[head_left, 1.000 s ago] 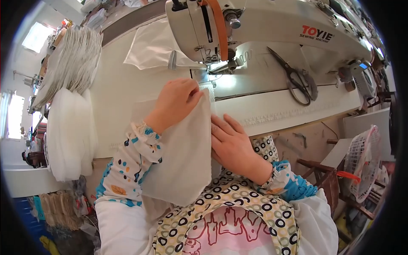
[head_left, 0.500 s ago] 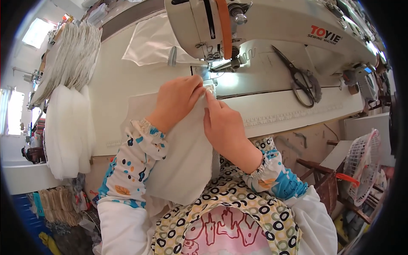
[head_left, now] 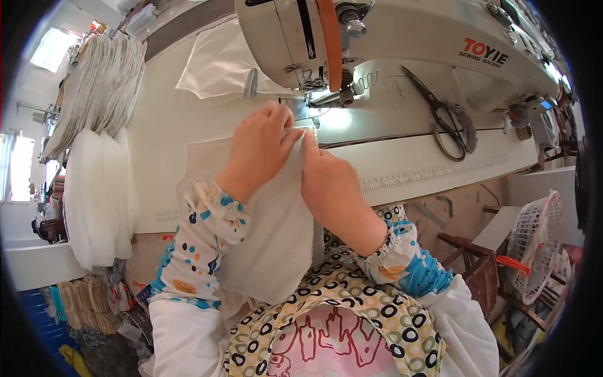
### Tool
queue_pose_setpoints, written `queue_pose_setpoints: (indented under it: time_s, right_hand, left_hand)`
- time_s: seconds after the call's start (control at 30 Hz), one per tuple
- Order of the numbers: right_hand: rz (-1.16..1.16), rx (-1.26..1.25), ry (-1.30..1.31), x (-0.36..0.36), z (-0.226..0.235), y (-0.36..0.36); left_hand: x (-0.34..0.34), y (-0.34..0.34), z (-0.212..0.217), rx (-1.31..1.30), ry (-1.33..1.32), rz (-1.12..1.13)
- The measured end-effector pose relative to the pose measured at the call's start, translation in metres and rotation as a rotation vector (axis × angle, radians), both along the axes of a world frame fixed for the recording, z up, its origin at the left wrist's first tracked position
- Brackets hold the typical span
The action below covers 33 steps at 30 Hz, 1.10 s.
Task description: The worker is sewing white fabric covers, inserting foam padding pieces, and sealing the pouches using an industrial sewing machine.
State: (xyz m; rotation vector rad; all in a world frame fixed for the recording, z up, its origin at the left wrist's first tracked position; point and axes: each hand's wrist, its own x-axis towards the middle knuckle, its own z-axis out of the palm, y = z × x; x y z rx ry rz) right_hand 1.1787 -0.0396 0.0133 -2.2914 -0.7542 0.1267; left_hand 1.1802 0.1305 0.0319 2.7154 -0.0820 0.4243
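A piece of white fabric (head_left: 267,245) hangs from the table's front edge down over my lap. Its upper edge lies just in front of the sewing machine's lit needle area (head_left: 308,103). My left hand (head_left: 259,141) pinches that edge between thumb and fingers. My right hand (head_left: 331,179) is closed beside it, index finger and thumb at the fabric's right corner; the fingertips of both hands nearly meet. The sewing machine (head_left: 289,44) stands right above my hands. Another sheer white piece (head_left: 220,60) lies flat to the left of the needle.
Black scissors (head_left: 440,116) rest on the machine bed at right. A printed ruler strip (head_left: 433,173) runs along the front edge. Stacked grey-white cloth pieces (head_left: 100,81) and white padding (head_left: 100,195) hang at left. A white fan (head_left: 534,245) stands low at right.
My left hand's knuckles have lifted slightly away from me, and my right hand has tilted, its index finger pressing at the fabric corner. The view has shifted a little.
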Motion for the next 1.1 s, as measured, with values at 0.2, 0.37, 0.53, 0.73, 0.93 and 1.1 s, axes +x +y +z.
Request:
queue_pose_setpoints:
  time_s: [0.2, 0.37, 0.53, 0.73, 0.93, 1.1]
  right_hand:
    - [0.025, -0.278, -0.074, 0.001, 0.006, -0.001]
    - [-0.021, -0.265, -0.287, 0.024, -0.003, 0.008]
    - [0.005, -0.336, -0.307, 0.034, -0.001, 0.013]
    - [0.016, -0.394, -0.228, 0.043, 0.009, 0.017]
    - [0.058, -0.412, -0.141, 0.047, 0.018, 0.016]
    - [0.024, -0.318, -0.175, 0.046, 0.004, 0.015]
  left_hand:
    - [0.000, -0.012, -0.006, -0.173, 0.202, 0.123]
    - [0.018, -0.001, -0.017, -0.174, -0.108, 0.065]
    - [0.031, 0.006, -0.027, -0.163, -0.126, 0.083]
    - [0.035, 0.005, -0.024, -0.246, -0.077, 0.127]
    - [0.041, 0.005, -0.022, -0.270, -0.020, 0.184]
    - [0.048, 0.006, -0.023, -0.291, -0.016, 0.230]
